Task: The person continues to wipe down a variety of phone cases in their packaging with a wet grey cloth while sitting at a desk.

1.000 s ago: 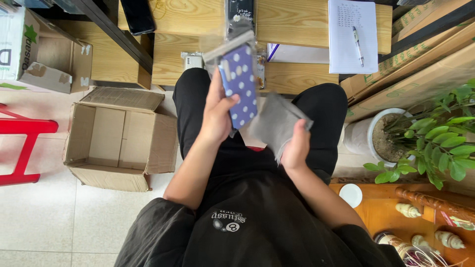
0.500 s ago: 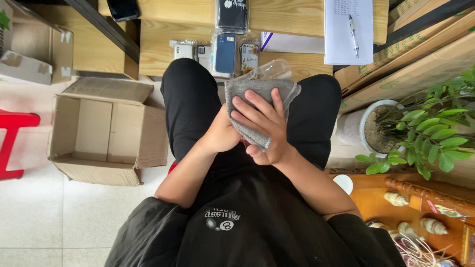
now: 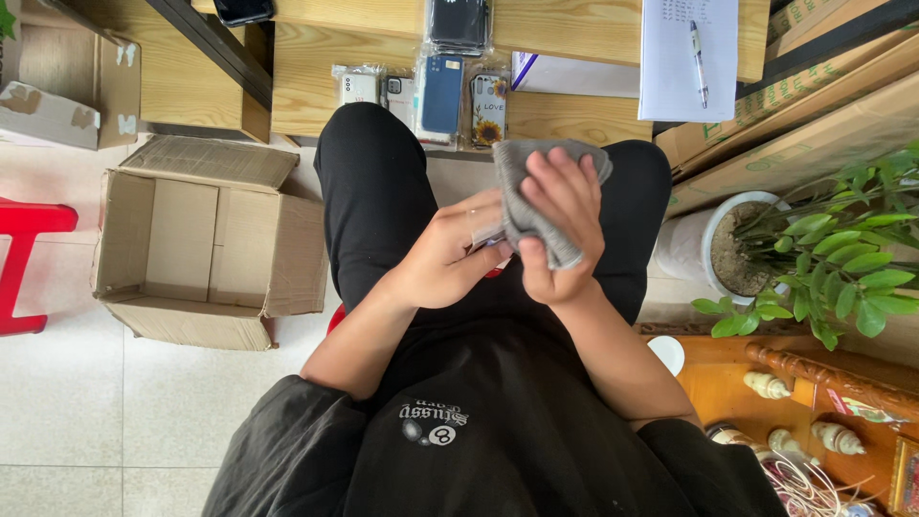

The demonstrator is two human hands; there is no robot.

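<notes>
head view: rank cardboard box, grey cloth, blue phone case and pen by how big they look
1. cardboard box
2. grey cloth, though it is nearer the camera
3. blue phone case
4. pen

The right hand point(image 3: 560, 220) presses a grey cloth point(image 3: 536, 206). The clothes point(image 3: 479, 421) of the person are black, with a small white print on the chest. On the light wooden table point(image 3: 565, 29) lie phone cases: one plain blue case point(image 3: 441, 93), one pale case with a yellow flower point(image 3: 488, 110), and two that seem white point(image 3: 378, 89). The open cardboard box point(image 3: 206, 239) is brown. The stool point(image 3: 29, 258) is red, the plant point(image 3: 842, 258) green in a white pot point(image 3: 694, 249).
</notes>
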